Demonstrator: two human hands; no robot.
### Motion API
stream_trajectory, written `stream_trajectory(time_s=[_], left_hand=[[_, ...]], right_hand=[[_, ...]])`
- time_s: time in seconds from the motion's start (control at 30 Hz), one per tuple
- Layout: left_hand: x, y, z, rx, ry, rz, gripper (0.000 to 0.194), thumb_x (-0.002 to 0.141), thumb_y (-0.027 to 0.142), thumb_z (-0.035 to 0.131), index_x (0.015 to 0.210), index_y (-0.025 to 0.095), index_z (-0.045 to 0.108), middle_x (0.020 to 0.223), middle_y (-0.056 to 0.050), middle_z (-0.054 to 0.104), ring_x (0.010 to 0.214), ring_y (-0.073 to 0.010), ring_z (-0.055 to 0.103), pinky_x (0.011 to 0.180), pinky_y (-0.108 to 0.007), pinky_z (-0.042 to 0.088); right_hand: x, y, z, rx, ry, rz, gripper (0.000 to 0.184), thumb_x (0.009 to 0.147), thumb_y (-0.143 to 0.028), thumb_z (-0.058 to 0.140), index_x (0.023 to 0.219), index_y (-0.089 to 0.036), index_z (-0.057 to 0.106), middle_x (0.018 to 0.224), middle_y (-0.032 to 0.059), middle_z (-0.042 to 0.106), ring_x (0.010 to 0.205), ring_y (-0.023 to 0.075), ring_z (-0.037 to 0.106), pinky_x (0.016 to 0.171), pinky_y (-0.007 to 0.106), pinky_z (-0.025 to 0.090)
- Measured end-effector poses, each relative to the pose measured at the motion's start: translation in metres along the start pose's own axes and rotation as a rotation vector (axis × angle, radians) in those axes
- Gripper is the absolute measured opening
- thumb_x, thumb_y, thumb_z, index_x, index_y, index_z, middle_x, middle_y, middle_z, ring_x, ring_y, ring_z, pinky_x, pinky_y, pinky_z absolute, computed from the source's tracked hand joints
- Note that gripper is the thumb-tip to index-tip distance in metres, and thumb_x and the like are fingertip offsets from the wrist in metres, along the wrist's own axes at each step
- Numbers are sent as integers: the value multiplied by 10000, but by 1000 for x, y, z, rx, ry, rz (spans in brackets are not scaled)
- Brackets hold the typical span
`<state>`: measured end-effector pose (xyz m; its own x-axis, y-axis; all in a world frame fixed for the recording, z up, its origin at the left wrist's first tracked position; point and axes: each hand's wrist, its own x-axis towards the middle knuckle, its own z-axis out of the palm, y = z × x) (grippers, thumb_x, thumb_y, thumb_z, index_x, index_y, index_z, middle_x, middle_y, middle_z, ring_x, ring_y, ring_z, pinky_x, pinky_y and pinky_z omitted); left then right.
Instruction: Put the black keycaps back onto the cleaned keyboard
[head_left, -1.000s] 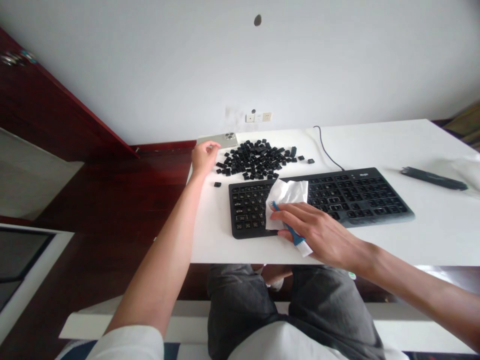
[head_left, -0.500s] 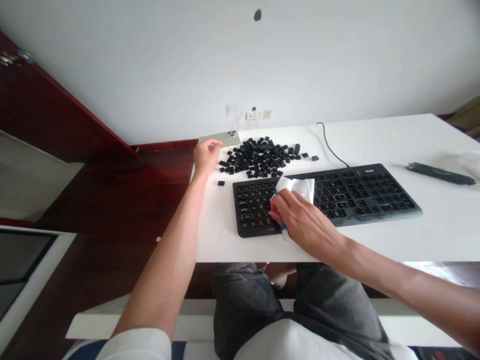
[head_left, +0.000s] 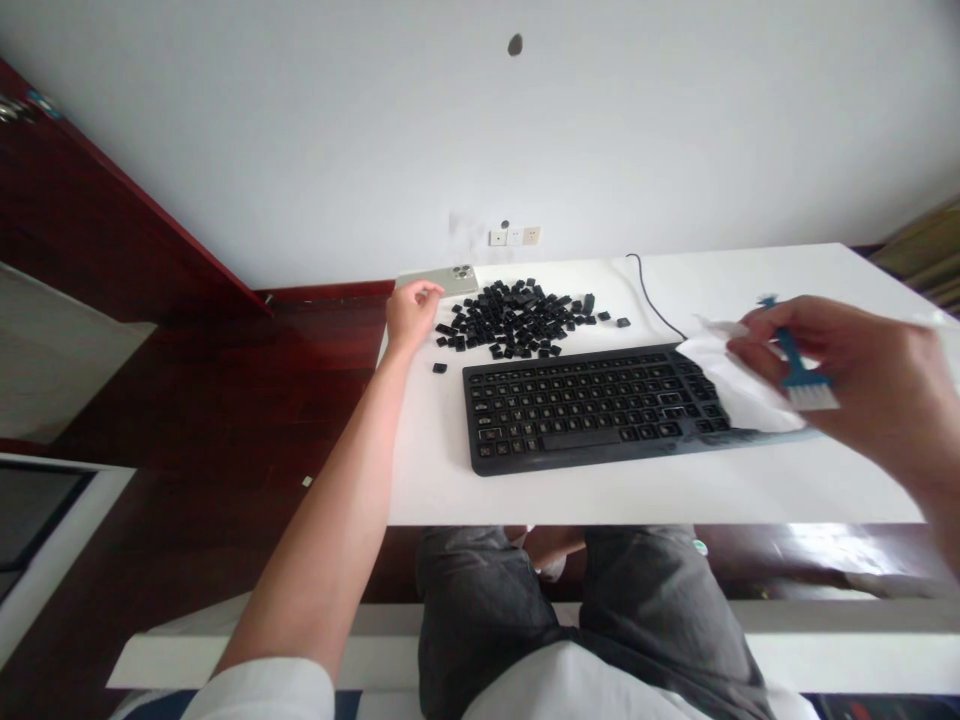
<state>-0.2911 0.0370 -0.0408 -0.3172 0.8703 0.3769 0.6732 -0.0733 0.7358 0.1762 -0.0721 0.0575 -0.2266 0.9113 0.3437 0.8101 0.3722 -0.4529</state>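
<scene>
My right hand [head_left: 825, 350] is raised over the right part of the black keyboard [head_left: 585, 440]. It holds a small blue brush [head_left: 791, 358] with pale bristles pointing down, together with a crumpled white tissue [head_left: 739, 385]. The tissue covers the number-pad area. Most keycaps are off, exposing the sockets; a long bar remains in the bottom row. My left hand [head_left: 411, 312] rests at the table's left edge beside the phone [head_left: 450, 280], its fingers curled with nothing visible in them. Close by lies a pile of loose black keycaps [head_left: 517, 318].
One keycap [head_left: 439, 368] lies apart, left of the keyboard. A black cable [head_left: 651, 292] runs from the keyboard's back across the white table [head_left: 435, 450]. Wall sockets [head_left: 514, 237] sit behind the table. A dark red door [head_left: 112, 200] stands at the left.
My right hand has lifted off the left part of the keyboard and moved far right with the brush and tissue. My left hand stays in place.
</scene>
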Motion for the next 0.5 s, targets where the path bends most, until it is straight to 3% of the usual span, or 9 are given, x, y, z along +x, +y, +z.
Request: stream_trajectory(time_s=[0.1,0.2,0.33,0.43,0.5], left_hand=[[1,-1,1,18,-1,-3,254,914,267,620,937,183,858,647,-7,657,630,-175,560,663,-291,352],[2,-2,1,35,-7,-6,263,912,268,617,952,182,862,679,-17,687,643,-178,574,662,-288,349],[1,-1,0,50,-12,-14,272,904,272,614,965,183,864,686,-19,692,644,-180,572,666,-286,352],[0,0,-1,38,-12,-15,276,895,276,613,964,184,864,678,-15,683,634,-177,564,668,-285,359],[0,0,-2,35,-16,-20,280,893,278,608,961,185,863,660,-11,667,624,-176,557,667,-286,363]], right_hand=[[-4,14,-15,-22,153,55,405,899,-747,650,926,-344,662,891,73,730,834,361,734,743,556,558],[-5,5,-2,184,120,77,408,875,-714,731,891,-313,659,898,79,765,805,332,744,739,533,583],[7,-35,53,514,-65,-21,262,892,-464,811,877,-239,677,917,64,787,858,255,760,781,416,605],[24,-69,101,643,-266,-161,89,909,-279,726,849,-220,695,944,47,796,913,223,760,791,355,593],[35,-86,127,686,-414,-276,83,882,-154,655,843,-214,697,880,23,775,861,193,742,754,312,560]])
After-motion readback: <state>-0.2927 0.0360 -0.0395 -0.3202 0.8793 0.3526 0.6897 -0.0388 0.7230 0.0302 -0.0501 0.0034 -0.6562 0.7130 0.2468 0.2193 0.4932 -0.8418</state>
